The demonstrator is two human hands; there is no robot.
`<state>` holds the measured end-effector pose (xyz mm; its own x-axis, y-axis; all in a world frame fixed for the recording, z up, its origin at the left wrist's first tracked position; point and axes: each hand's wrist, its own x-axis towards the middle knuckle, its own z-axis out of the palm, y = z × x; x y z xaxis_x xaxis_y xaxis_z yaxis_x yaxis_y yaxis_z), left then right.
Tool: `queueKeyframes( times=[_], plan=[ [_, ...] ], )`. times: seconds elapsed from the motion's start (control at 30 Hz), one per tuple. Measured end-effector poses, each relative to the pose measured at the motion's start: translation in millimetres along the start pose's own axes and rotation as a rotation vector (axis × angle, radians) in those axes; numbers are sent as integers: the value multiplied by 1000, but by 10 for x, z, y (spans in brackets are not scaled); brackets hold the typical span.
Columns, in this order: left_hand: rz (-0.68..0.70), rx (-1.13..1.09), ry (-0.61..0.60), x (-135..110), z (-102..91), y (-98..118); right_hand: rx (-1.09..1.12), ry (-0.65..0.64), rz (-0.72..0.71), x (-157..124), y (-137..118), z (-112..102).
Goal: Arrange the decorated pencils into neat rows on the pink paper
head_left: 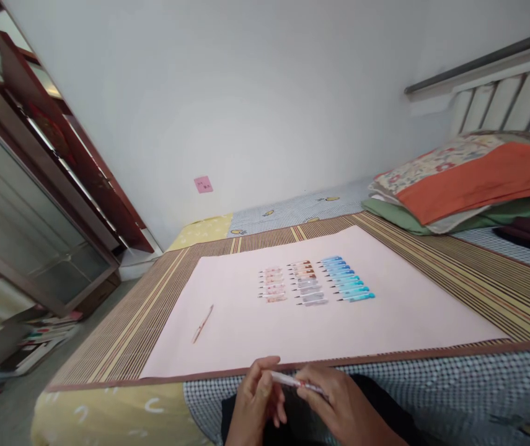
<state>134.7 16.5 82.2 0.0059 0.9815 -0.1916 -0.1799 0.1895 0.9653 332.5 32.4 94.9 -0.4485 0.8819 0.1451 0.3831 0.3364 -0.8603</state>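
Observation:
My left hand (255, 399) and my right hand (339, 406) meet at the near edge of the bed, and together they grip a clear pen with a pink barrel (292, 380). Ahead lies a pale pink sheet (385, 322) on a striped bamboo mat (125, 322). Three columns of pens rest on the sheet: pinkish ones (273, 285), brown and grey ones (306, 284), and blue ones (346, 279). A single thin pen refill (203, 323) lies apart at the sheet's left.
Folded orange, green and patterned bedding (469, 179) is piled at the right against a headboard. A white wall with a pink sticky note (203, 184) stands behind. A glass-fronted cabinet (27, 210) and stacked magazines (36, 337) are on the floor at left.

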Motion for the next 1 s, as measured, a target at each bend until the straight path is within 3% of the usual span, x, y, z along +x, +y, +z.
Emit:
queueKeyframes(
  times=[0.17, 0.37, 0.6, 0.87, 1.0],
  plan=[
    [78, -86, -68, -23, -7, 2, 42, 1, 38, -13, 8, -11],
    [70, 73, 108, 129, -9, 62, 46, -13, 27, 183, -94, -80],
    [166, -92, 32, 505, 23, 470, 198, -31, -32, 801, -13, -292],
    [207, -56, 294, 1109, 160, 592, 172, 75, -58, 1331, 38, -391],
    [184, -189, 168, 1308, 215, 569, 210, 81, -74, 1501, 179, -417]
  ],
)
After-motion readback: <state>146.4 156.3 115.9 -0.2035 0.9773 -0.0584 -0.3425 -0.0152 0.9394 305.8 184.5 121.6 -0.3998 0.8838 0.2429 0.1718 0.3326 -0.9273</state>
